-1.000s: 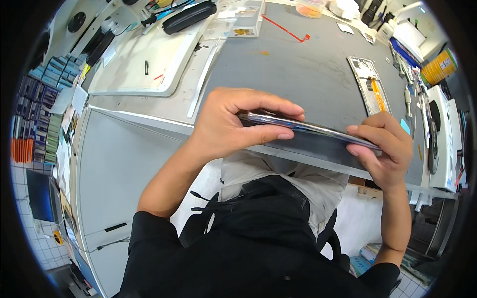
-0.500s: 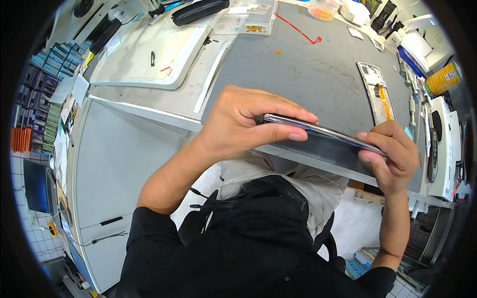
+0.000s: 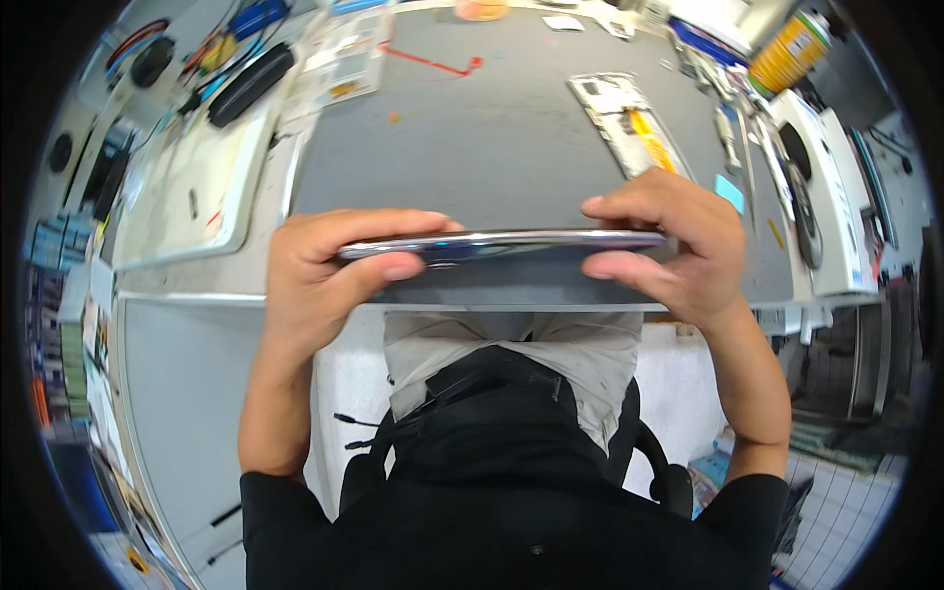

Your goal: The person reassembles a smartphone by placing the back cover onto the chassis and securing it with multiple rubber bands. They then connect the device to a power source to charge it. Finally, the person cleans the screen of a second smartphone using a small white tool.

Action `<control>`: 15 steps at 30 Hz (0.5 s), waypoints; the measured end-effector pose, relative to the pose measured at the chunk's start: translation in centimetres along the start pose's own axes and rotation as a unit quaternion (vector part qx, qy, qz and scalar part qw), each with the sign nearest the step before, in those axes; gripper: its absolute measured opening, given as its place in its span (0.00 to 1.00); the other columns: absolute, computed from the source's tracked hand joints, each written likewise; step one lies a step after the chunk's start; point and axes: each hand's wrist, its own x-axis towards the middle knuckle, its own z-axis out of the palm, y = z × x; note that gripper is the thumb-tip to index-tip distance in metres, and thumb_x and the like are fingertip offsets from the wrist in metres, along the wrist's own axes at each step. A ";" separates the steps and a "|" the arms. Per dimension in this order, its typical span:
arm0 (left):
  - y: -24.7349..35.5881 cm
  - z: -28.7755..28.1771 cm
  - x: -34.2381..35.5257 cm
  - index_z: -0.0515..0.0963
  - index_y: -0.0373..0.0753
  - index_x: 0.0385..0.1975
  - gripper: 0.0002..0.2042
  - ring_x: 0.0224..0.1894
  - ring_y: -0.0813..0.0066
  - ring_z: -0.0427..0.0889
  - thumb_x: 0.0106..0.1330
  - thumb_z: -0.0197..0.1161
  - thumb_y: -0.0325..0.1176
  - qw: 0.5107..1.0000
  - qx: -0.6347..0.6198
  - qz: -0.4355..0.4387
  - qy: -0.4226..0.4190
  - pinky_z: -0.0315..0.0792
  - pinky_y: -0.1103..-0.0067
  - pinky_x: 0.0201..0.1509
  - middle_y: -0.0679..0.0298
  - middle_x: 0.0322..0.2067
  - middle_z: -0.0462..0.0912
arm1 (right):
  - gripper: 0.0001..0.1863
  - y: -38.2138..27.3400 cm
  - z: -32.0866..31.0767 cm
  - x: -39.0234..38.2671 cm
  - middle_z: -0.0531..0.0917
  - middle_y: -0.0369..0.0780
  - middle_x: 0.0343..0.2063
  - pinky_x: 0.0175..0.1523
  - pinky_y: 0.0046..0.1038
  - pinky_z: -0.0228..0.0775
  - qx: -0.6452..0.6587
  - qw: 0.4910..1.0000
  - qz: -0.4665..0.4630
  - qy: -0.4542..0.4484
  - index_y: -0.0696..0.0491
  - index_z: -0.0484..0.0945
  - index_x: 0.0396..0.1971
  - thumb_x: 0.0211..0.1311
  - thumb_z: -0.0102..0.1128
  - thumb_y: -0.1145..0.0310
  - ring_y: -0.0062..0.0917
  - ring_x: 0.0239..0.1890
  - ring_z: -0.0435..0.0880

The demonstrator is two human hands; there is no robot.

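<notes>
A phone with a shiny silver edge and dark body is seen edge-on, held level above the front of the grey desk mat. My left hand grips its left end, thumb below and fingers along the far side. My right hand has hold of the other end, its fingertips raised a little past the edge and its thumb below. Beyond the right hand lies an opened phone housing with an orange flex cable. A light blue square lies just right of that hand.
At left are a white board, a black pouch and a clear compartment box. A red strip lies at the back. Tools, a yellow can and a white appliance line the right. A cabinet stands below left.
The phone has gone from a downward slant to level, both hands turning with it and sitting further left in view. The right fingertips are lifted higher. The camera's view has swung round too.
</notes>
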 end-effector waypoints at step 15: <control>-1.1 -0.5 -0.2 0.84 0.27 0.42 0.14 0.40 0.66 0.87 0.57 0.72 0.27 0.999 -0.019 0.010 0.037 0.79 0.77 0.48 0.49 0.37 0.87 | 0.13 0.8 -0.1 -1.3 0.86 0.35 0.25 0.26 0.19 0.65 0.040 0.997 0.004 0.073 0.55 0.85 0.31 0.46 0.79 0.69 0.18 0.24 0.79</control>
